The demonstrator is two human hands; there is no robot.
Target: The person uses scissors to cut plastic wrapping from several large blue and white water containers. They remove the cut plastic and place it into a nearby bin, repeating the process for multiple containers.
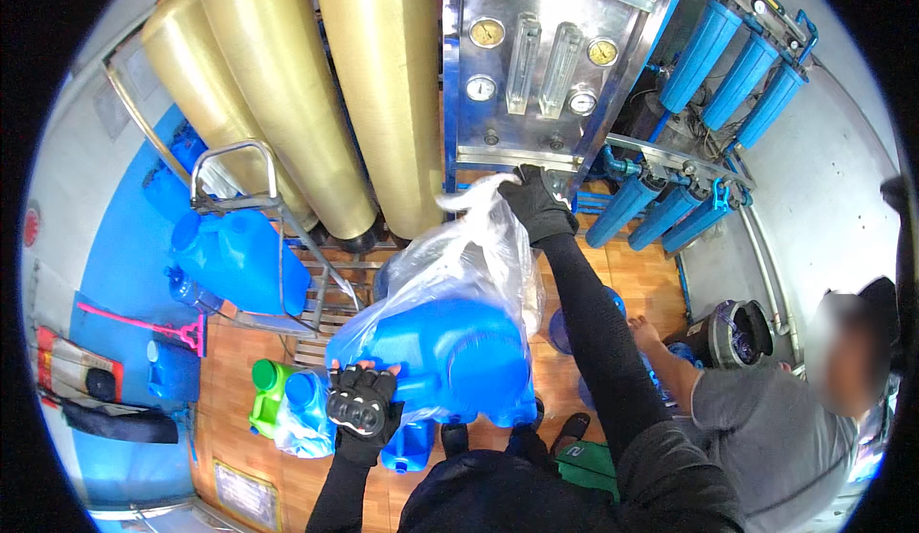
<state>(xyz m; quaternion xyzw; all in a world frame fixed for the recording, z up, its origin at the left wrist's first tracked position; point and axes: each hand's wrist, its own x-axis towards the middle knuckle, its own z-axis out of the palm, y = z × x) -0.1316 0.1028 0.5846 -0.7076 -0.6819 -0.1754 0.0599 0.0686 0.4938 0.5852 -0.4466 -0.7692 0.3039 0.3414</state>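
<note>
A large blue plastic water jug [431,332] with a round blue cap lies before me, partly inside a clear plastic bag [474,246]. My right hand [537,206], in a black glove, grips the gathered top of the bag at its far end. My left hand [362,404], in a black fingerless glove with hard knuckle guards, rests on the near left side of the jug, fingers spread over it. What its palm touches is hidden. Below the jug, another blue container [409,447] stands on the floor.
At left are a green-capped jug [268,396], a bagged blue jug [305,418] and a metal hand truck [276,202] beside a large blue container [244,260]. Tall tanks [388,87], a gauge panel [531,131] and blue filter housings [624,210] stand ahead. A co-worker [775,425] is close at right.
</note>
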